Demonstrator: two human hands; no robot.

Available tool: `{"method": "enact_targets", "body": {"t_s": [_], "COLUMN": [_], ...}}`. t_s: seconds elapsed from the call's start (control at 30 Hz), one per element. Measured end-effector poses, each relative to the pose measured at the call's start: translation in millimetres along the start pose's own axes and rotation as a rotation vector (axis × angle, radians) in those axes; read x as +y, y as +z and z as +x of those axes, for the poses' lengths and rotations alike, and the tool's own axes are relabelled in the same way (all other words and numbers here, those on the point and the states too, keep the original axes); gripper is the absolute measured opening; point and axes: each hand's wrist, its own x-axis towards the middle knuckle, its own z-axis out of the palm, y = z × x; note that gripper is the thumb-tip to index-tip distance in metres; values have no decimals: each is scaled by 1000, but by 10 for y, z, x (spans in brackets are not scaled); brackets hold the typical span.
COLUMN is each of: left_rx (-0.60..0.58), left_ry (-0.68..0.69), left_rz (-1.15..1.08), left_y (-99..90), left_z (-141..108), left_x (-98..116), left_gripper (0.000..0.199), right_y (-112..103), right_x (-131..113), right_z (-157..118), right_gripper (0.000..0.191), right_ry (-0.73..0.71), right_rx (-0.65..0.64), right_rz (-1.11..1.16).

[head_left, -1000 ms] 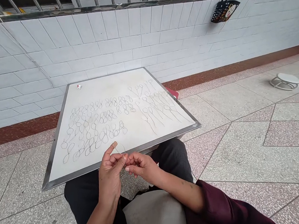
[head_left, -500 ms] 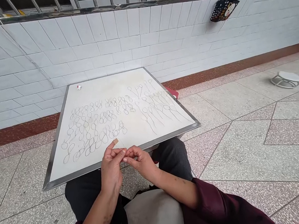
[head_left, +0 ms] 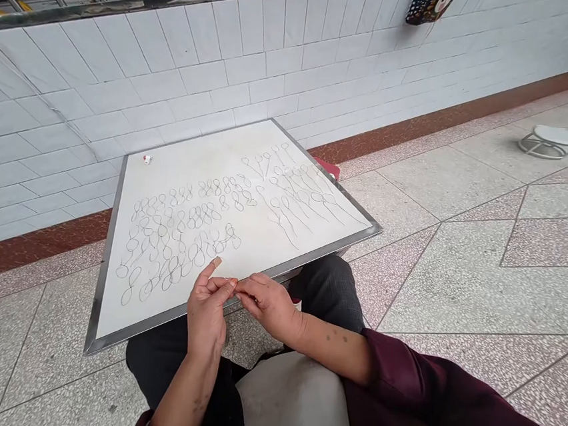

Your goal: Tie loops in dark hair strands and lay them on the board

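Observation:
My left hand [head_left: 208,309] is at the near edge of a white board [head_left: 209,159] with a metal rim, its thumb and a finger pinched together. One raised finger wears a tan bandage [head_left: 217,261]. Against those fingertips my right hand [head_left: 270,305] is pinched too, its fingers curled. Whatever lies between the fingertips is too thin to make out. Dark thin cord loops [head_left: 172,276], many twisted in figure-eights, lie in rows on the board's left half. Single loops with long loose tails [head_left: 292,207] are spread on the right half.
A small white and red object [head_left: 147,159] sits at the board's far left corner. Behind it stands a tiled wall [head_left: 192,70]. A dark patterned bag [head_left: 429,4] hangs there. A low white stool [head_left: 552,140] stands on the floor to the right; my knees are under the board.
My right hand's fingers have curled further and turned over at the left fingertips. Both hands stay close together. The view has tilted slightly downward.

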Motion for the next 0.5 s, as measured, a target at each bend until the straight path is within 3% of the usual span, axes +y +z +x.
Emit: {"method": "enact_targets", "body": {"t_s": [0.23,0.5], "left_rx": [73,81], "left_ry": [71,189], "left_rz": [-26,-33], "left_y": [19,20], "left_z": [-82,-143], "left_x": [-17,-41], "left_gripper": [75,61], "right_y": [46,100], "right_x": [7,-54], "right_z": [-28,-13], "right_gripper": [11,7], "right_ry": [45,148], "right_rx": [-32,-27], "right_rz": [140,303]}}
